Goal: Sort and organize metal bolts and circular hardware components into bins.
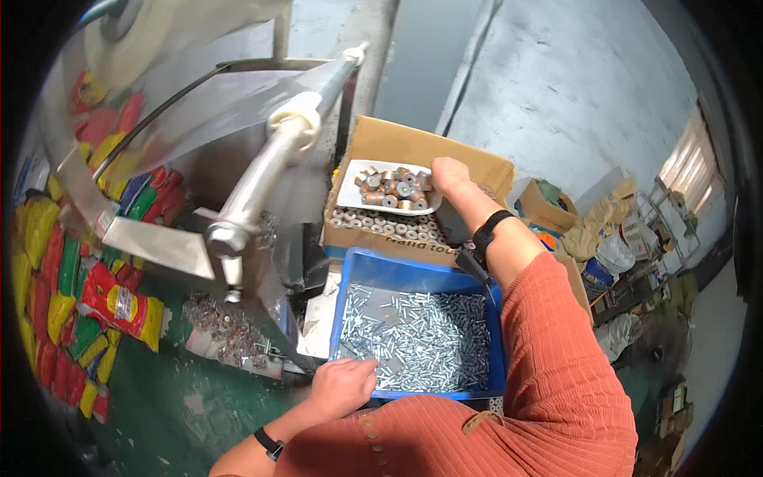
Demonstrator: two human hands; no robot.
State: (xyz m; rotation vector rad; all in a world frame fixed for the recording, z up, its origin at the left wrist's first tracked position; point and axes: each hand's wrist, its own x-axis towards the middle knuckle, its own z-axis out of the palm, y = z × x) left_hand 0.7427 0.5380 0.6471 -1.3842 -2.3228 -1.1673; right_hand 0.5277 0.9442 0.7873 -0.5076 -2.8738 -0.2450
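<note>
Screws [413, 338] fill the blue bin [413, 274] where the left hand [343, 385] pinches some with curled fingers, while the right hand [450, 178] grips the white tray [350, 193] of rollers above the cardboard box [389, 139].

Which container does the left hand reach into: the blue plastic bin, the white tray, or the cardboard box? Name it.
The blue plastic bin of silvery screws: the left hand rests at its near left corner. The right hand reaches the white tray atop the cardboard box.
</note>
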